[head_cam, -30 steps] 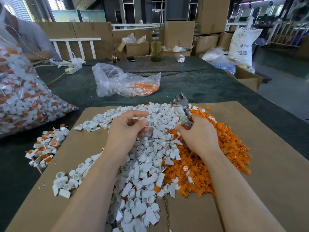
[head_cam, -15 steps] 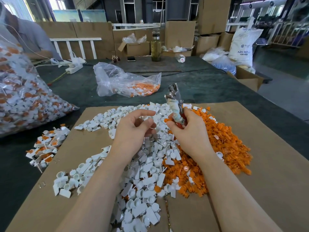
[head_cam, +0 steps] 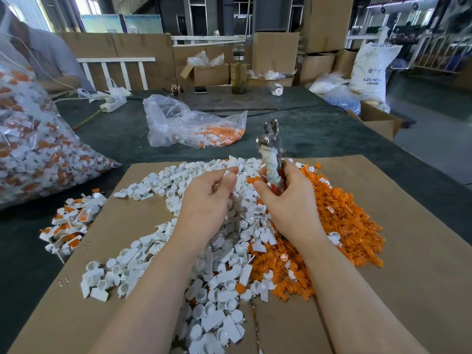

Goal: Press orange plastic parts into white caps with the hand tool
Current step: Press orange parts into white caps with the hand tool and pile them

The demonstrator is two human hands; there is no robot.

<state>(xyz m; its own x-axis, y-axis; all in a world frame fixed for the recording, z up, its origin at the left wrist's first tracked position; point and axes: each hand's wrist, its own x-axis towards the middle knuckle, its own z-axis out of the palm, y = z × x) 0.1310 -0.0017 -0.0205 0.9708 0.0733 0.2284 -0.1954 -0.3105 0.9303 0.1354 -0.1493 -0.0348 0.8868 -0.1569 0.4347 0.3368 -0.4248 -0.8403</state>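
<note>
The hand tool (head_cam: 270, 149) has a shiny bare-metal head, its handle wrapped in dull, worn whitish tape. White caps (head_cam: 219, 277) and orange parts (head_cam: 352, 226) are smooth moulded plastic. They lie on matt brown cardboard (head_cam: 421, 251) over a dark green cloth-like table cover (head_cam: 319, 134) — the far clear bag (head_cam: 178, 123) is glossy, crinkled film.

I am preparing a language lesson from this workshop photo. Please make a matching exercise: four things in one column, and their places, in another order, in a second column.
Things:
1. hand tool
2. white cap
3. pile of orange parts
4. glass bottle

Places:
A. at the far side of the table
B. on the cardboard, right of the white pile
C. pinched in the left hand
D. held upright in the right hand

Pairs: 1-D, 2-C, 3-B, 4-A
</note>
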